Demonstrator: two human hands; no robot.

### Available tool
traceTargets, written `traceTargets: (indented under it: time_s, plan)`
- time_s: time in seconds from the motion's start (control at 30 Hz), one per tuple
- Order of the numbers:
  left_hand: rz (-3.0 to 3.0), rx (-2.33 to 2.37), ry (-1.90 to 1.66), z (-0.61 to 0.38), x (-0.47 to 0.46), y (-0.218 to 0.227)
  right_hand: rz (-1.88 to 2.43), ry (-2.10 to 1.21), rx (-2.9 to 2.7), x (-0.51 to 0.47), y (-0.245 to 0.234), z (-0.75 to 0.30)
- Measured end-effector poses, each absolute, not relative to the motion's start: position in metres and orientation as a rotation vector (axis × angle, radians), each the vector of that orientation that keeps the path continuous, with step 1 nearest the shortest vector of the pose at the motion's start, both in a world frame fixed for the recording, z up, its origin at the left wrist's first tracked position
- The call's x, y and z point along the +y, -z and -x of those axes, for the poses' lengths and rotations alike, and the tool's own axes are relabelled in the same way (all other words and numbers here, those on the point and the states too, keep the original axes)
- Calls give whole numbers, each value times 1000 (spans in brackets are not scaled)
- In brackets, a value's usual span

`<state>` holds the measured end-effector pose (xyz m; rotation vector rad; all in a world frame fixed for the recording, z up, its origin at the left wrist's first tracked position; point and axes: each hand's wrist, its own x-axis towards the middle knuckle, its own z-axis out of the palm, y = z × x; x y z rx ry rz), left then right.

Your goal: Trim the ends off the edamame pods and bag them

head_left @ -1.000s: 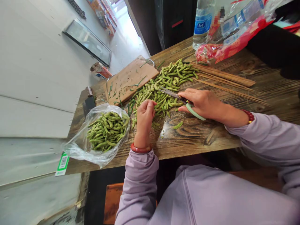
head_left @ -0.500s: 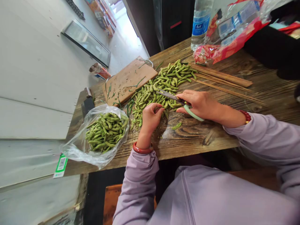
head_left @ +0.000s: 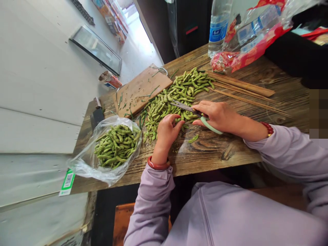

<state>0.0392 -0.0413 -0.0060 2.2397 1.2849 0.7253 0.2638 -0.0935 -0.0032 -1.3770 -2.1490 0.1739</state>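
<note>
My right hand (head_left: 216, 115) is closed round scissors (head_left: 210, 125) with pale green handles. Their slim dark blades point left over a heap of green soybean pods (head_left: 183, 87). At the heap's near edge is my left hand (head_left: 167, 129), thumb and forefinger apart, with pods just beyond the fingertips. I make out nothing held there, though the curled fingers hide part of the palm. A single pod (head_left: 193, 138) lies on the wood between my hands. Left of my left hand, a clear plastic bag (head_left: 84, 164) stands open with more pods (head_left: 115, 145) inside.
A wooden cutting board (head_left: 143, 87) with green scraps lies behind the heap, and a dark knife blade (head_left: 96, 117) beside the bag. Bamboo skewers (head_left: 243, 83) lie to the right. A water bottle (head_left: 219, 30) and red plastic packaging (head_left: 246, 58) stand at the back of the table (head_left: 200, 155).
My left hand has shifted slightly right, and its thumb and forefinger have parted from a pinch. My right hand and the scissors stay nearly in place.
</note>
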Motion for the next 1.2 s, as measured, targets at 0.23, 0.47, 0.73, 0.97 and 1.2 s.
traceTargets:
  time_s: [0.23, 0.47, 0.73, 0.97, 1.2]
  plan:
    - [-2321, 1444, -663, -44, -41, 7, 1383, -198, -2151, -93, 3, -264]
    - [-1369, 1152, -893, -32, -41, -7, 1391, -191, -2103, -92, 4, -264]
    - [-1088, 923, -961, -32, -42, -10, 1305, -234, -2002, -86, 9, -269]
    - [-1094, 914, -887, -38, -48, -12, 1260, -281, -2038, -87, 13, -266]
    - [-1185, 947, -834, -40, -51, -10, 1236, -271, -2072, -91, 9, -264]
